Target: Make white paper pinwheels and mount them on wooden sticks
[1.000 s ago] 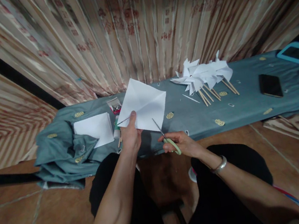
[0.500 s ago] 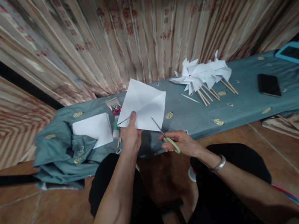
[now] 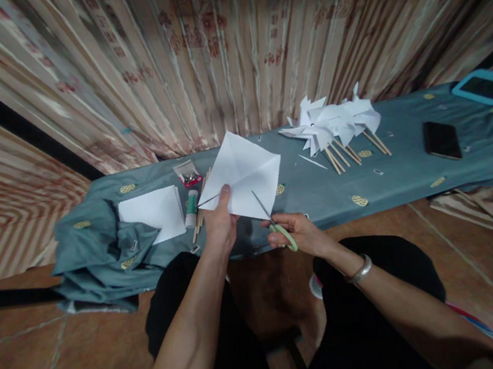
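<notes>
A square sheet of white paper with crease lines is pinched at its lower left edge by my left hand, thumb on top. A slit shows at the sheet's left corner. My right hand is closed round the pale green handles of a pair of scissors. The scissors' blades are at the sheet's lower right corner, one blade lying over the paper; the other is hard to see. Just left of my left hand are a glue stick, wooden sticks and a small box of pins.
A stack of white paper lies at the left on the teal cloth. Several paper pinwheels on sticks lie right of centre, with a paper sliver beside them. Farther right are a black phone and a blue-framed tablet.
The sheet and my left hand have shifted slightly to the right, bringing the paper's lower corner farther into the scissors. The wooden sticks and pin box show more fully.
</notes>
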Available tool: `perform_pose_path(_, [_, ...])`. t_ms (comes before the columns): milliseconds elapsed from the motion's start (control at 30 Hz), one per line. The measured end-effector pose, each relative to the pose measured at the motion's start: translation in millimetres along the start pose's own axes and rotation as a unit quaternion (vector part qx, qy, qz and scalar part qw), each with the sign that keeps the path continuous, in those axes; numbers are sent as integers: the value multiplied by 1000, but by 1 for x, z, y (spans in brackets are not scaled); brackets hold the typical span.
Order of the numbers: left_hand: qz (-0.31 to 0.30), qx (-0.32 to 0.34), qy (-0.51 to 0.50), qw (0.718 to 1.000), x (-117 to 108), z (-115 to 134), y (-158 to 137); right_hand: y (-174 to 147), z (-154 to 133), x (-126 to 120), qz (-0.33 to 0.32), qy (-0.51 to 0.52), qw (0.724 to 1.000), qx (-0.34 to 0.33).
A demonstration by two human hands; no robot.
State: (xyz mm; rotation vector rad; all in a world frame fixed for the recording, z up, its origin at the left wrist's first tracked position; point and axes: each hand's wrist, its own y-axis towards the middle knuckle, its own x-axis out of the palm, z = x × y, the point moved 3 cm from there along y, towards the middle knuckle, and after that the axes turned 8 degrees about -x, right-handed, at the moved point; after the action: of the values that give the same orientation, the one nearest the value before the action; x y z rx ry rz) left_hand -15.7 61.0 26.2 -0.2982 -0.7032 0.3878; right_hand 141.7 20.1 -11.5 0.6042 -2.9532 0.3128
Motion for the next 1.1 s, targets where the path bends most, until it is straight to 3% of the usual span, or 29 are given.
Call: perform_pose_path(1100, [-11,-19,11,1000,3,-5,-7,3,-1,0,20,4,1000,-2])
